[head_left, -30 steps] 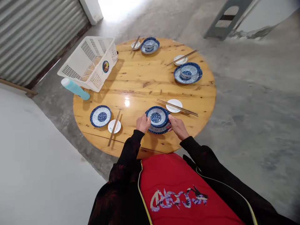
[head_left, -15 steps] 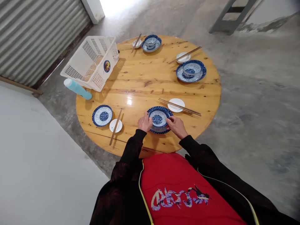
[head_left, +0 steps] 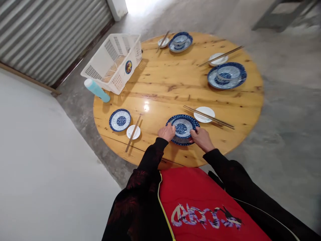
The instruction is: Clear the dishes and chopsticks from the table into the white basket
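In the head view, a clear bowl [head_left: 182, 128] sits over a blue-and-white plate [head_left: 184, 142] near the table's front edge. My left hand [head_left: 167, 132] is closed on the bowl's left side, thumb by the rim. On the opposite side, my right hand [head_left: 202, 139] pinches the rim. Whether the bowl rests fully on the plate I cannot tell. Just beyond my right hand lies a small white dish [head_left: 203, 112] with a pair of chopsticks [head_left: 218, 121] across it.
On the round wooden table [head_left: 160, 90] stand a white plastic basket [head_left: 120, 78] and a light-blue bottle [head_left: 97, 91]. To the left is another blue-and-white plate [head_left: 119, 119] beside a small dish [head_left: 135, 133] with chopsticks. Two bowl-and-plate settings, one a plate [head_left: 214, 80], occupy the far side.
The camera view has turned left, so the table and everything on it appear farther right. Both hands stay at the bowl, with little visible change in their grip.
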`<action>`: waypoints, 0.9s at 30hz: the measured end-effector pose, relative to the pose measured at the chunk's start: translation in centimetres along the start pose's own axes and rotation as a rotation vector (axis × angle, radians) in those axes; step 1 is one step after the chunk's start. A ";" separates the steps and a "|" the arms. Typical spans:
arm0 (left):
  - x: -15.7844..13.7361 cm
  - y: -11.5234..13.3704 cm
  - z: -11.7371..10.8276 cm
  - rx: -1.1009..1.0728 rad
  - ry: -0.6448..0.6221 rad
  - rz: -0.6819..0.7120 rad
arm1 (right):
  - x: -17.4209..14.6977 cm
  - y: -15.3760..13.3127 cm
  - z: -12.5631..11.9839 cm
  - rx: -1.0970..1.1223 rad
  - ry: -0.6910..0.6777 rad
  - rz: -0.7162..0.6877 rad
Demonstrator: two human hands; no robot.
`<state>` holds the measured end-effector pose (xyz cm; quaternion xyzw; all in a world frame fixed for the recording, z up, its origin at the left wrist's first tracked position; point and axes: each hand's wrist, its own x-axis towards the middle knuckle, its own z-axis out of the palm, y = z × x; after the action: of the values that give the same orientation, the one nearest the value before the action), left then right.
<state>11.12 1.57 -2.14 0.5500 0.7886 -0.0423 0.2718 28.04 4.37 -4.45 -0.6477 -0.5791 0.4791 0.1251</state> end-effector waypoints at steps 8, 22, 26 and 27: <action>0.7 -0.7 0.1 -0.096 -0.032 0.098 | 0.7 -0.1 1.0 0.046 -0.057 0.072; 1.8 -1.3 1.6 -0.774 -0.206 -0.011 | 0.5 -0.5 0.6 0.077 -0.089 0.043; 1.1 -0.9 1.9 -0.898 -0.142 -0.093 | 0.6 0.0 0.0 0.090 -0.170 -0.021; 0.8 -0.7 2.0 -0.903 -0.116 -0.103 | 0.8 0.1 -0.2 0.089 -0.197 -0.040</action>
<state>11.03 1.27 -4.41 0.3331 0.7379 0.2612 0.5256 28.15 5.12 -4.75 -0.5795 -0.5794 0.5633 0.1057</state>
